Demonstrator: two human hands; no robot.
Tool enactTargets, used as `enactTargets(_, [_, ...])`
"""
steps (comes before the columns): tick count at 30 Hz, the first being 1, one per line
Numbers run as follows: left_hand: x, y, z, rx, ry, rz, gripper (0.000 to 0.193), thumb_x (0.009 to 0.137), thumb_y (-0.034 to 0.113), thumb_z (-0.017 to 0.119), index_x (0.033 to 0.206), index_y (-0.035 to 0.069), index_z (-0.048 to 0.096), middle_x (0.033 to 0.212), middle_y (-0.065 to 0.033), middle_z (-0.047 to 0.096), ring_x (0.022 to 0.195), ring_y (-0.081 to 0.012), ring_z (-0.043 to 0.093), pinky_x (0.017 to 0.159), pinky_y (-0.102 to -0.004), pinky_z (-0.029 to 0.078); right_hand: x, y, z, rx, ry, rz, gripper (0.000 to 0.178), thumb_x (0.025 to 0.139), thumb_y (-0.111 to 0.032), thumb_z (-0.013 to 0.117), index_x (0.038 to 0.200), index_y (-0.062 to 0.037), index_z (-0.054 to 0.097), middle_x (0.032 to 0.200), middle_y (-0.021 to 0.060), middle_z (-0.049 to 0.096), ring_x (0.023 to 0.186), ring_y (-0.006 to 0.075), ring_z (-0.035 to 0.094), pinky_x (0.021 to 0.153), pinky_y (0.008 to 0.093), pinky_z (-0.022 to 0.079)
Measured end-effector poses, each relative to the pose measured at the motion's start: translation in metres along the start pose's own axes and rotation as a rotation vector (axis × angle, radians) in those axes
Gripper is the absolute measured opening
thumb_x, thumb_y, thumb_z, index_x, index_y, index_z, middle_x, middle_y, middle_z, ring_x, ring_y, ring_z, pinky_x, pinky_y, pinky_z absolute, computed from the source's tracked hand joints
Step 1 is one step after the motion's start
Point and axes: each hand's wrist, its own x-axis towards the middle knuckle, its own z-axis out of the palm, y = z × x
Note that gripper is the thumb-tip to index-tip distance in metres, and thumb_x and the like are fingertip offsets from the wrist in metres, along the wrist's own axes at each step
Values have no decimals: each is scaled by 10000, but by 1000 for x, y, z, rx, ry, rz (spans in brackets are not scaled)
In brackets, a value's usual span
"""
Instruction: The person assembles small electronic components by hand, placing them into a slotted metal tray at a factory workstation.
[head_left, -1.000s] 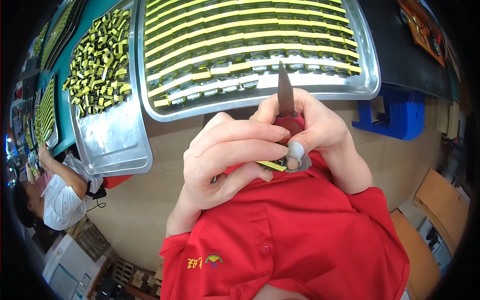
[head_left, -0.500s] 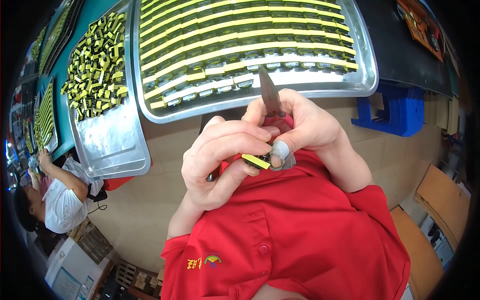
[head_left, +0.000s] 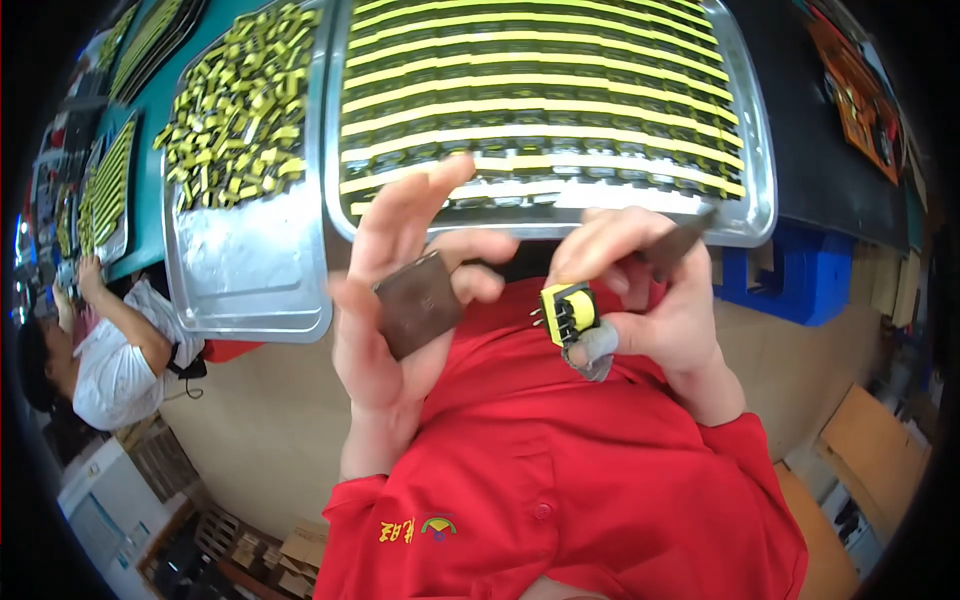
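My left hand [head_left: 385, 310] is raised with its fingers spread, and a flat dark brown rectangular block [head_left: 418, 304] rests against its palm, held near the base of the thumb. My right hand [head_left: 650, 300] pinches a small yellow-and-black transformer [head_left: 571, 314] by its edge; metal pins stick out on its left side. A grey cover wraps the right thumb tip just below the part. A dark pointed blade-like tool [head_left: 682, 245] is also tucked in the right hand, its tip pointing up and to the right. The two hands are apart.
Beyond my hands a metal tray [head_left: 752, 225] holds rows of yellow-and-black parts. Left of it, another metal tray [head_left: 240, 285] carries a loose pile of them. A blue plastic stand [head_left: 800, 290] and an orange tray [head_left: 850, 100] are at right. A co-worker [head_left: 130, 350] works at far left.
My hands have separated. The left hand has opened out, baring the brown block, while the transformer stays in the right hand. The pointed tool has swung to the right.
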Motion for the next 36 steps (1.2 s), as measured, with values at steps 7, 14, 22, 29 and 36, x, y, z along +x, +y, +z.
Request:
enactTargets(7, [11,-8,30,-282,106,-131,791,922,633,274,1452,50,206,1496,-231,183,1359,-426,240,1105,-496,231,6,2,20,-269,-16,-64,367,622,66,694,968,-37,629,953,65,657,778,147,581,671,257,457])
enactTargets(14, [11,-11,31,-174,158,-100,836,904,669,251,1457,48,168,1480,-229,219,1352,-409,268,1099,-495,246,9,4,16,-542,-40,-134,294,694,-46,775,950,-22,633,951,69,655,700,70,476,557,201,320])
enactTargets(22, [11,-12,36,-145,184,-88,861,894,691,228,1455,41,163,1475,-226,230,1344,-401,287,1099,-494,245,5,4,15,-426,-16,-51,309,683,-50,788,952,-3,645,945,76,653,701,70,468,588,192,322])
enactTargets(29, [11,-15,34,-39,210,-85,887,878,717,187,1456,44,172,1471,-211,249,1337,-369,310,1090,-453,261,12,-7,19,-758,-53,-241,355,579,-20,763,919,-35,661,846,74,661,723,210,594,649,285,446])
enactTargets(36, [7,-15,33,270,208,-32,939,845,762,126,1457,52,180,1465,-179,277,1302,-306,363,1041,-384,310,15,-5,25,-911,-81,-350,273,653,-71,749,905,-32,652,859,72,671,770,220,634,634,306,394])
